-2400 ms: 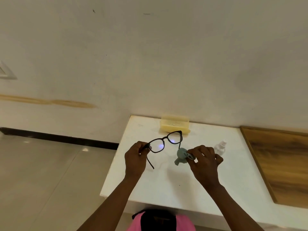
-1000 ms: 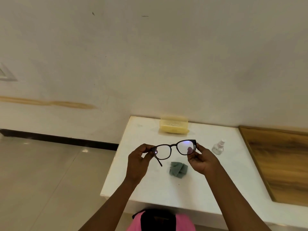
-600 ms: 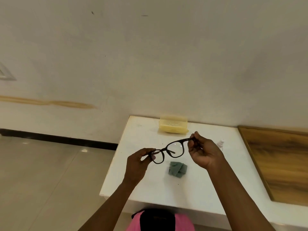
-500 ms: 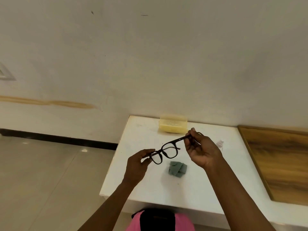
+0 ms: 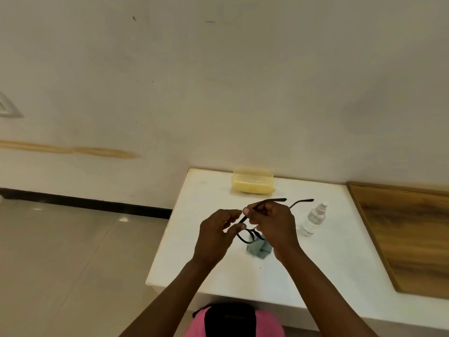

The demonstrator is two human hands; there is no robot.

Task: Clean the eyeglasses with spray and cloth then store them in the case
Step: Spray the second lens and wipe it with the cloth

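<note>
I hold black-framed eyeglasses point(image 5: 246, 236) above the white table point(image 5: 328, 276). Their lenses hang down towards me and both temples point at the wall. My right hand point(image 5: 274, 224) pinches one temple close to the hinge. My left hand point(image 5: 216, 237) has a curled fingertip on the frame's corner, its thumb slightly apart. A crumpled grey-green cloth point(image 5: 258, 249) lies on the table just beneath the glasses. A small clear spray bottle point(image 5: 313, 220) stands to the right of my hands. The yellow translucent case point(image 5: 252, 184) sits at the back by the wall.
A wooden board point(image 5: 408, 234) covers the table's right side. The table's left edge point(image 5: 167, 229) drops to a tiled floor point(image 5: 73, 251). The wall rises directly behind the case. Pink clothing shows at the bottom.
The cloth went from my right hand onto the table. Both hands then turned the glasses from facing me to temples pointing at the wall. My hands came closer together.
</note>
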